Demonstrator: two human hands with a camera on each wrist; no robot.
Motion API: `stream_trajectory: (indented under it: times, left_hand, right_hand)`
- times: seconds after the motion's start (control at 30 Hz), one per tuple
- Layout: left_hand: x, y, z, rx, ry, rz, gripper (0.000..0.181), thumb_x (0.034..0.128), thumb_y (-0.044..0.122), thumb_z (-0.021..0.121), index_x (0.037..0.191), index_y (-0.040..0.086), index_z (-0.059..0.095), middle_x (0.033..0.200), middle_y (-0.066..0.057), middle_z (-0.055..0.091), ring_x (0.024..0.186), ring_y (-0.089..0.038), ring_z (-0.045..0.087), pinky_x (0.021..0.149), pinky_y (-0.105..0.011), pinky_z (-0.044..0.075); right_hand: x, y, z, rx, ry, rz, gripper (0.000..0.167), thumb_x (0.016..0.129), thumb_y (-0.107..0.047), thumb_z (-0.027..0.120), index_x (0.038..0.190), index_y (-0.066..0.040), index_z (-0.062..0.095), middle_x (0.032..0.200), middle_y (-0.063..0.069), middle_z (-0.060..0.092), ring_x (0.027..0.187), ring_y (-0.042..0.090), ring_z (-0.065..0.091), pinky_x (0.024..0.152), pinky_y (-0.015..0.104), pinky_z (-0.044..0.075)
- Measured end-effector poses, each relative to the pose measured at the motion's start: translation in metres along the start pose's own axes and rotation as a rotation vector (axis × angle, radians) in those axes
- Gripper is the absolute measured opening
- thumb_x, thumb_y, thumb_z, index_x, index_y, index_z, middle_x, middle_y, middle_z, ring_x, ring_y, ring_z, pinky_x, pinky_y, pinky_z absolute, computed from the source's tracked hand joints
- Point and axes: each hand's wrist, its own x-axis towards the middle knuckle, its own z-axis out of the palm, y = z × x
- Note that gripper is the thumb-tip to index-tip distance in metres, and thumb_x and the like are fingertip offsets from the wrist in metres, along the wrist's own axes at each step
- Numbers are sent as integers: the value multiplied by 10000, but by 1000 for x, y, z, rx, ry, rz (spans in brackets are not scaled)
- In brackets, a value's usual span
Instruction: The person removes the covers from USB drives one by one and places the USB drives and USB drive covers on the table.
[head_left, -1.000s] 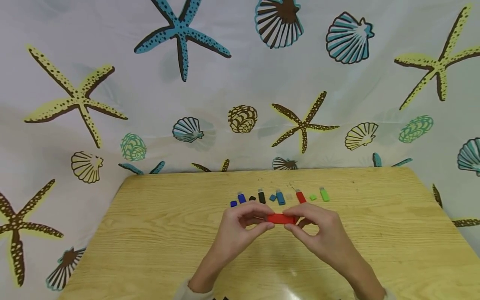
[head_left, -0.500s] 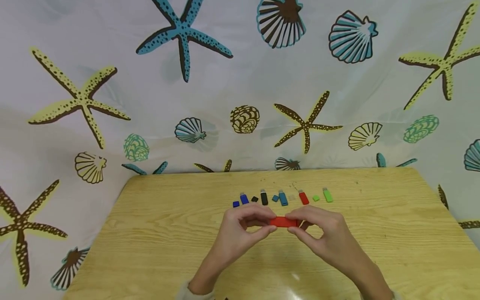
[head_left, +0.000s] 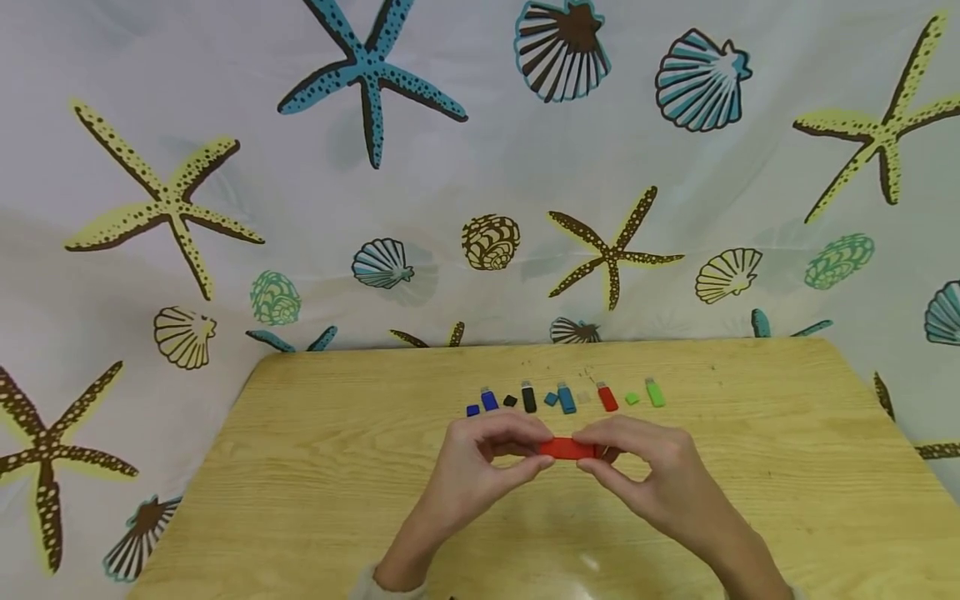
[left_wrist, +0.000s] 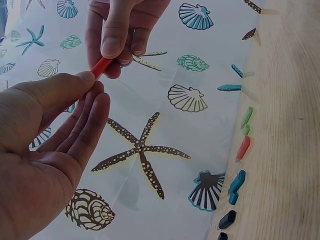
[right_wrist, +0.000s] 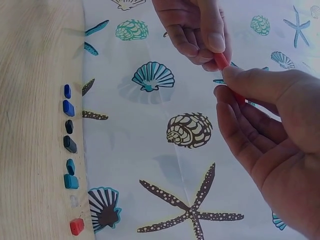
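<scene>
A red USB stick (head_left: 567, 448) is held level between the two hands, above the wooden table. My left hand (head_left: 480, 460) pinches its left end with thumb and fingers. The other end is pinched by my right hand (head_left: 662, 473). In the left wrist view the red stick (left_wrist: 100, 67) shows only as a short piece between the fingertips, and the right wrist view likewise shows just parts of it (right_wrist: 221, 61). The fingers hide both ends, so I cannot tell whether a cap is on.
Behind the hands runs a row: blue stick (head_left: 489, 399), black stick (head_left: 529, 397), teal stick (head_left: 566, 398), red stick (head_left: 607, 397) and green stick (head_left: 656, 392), with small loose caps between them. A shell-and-starfish cloth (head_left: 435, 192) hangs behind the wooden table (head_left: 315, 467).
Both hands keep their pinch on the red USB stick, which has shifted slightly lower and to the right in the head view. The whole head view has also drifted a little.
</scene>
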Motion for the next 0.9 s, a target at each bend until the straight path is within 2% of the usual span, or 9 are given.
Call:
stream_trajectory:
  times: [0.23,0.57,0.8,0.9]
  left_hand:
    - [-4,-1,-2,-4,2,-23,147,881,17,805,1021,59,788,1041,-82,731,891,-248,739,797,-394,637]
    - [-2,1,-4,-13,-9,7,147,879,15,807,1020,53,789,1051,-85,730,916,-258,734,795,-408,637]
    - [0,4,-4,-15,-16,1,143,872,3,809,1007,49,795,1037,-83,737,907,-255,735,788,-406,639]
    - [1,4,-10,8,-2,11,145,870,1,811,1010,35,794,1038,-103,736,901,-244,736,789,-395,639]
  right_hand:
    - [-1,-2,0,25,-38,19,334,849,41,815,1130,-130,755,1048,-39,750,821,64,693,717,220,605]
    - [1,1,-3,15,-51,29,333,842,19,829,1131,-133,763,1061,-51,753,835,63,690,734,227,605]
    - [2,1,-6,24,-50,15,352,829,49,828,1124,-132,767,1045,-44,757,820,63,694,734,219,604]
    - [2,1,-11,-6,-42,6,347,820,50,834,1113,-125,770,1042,-29,760,828,75,706,742,211,604]
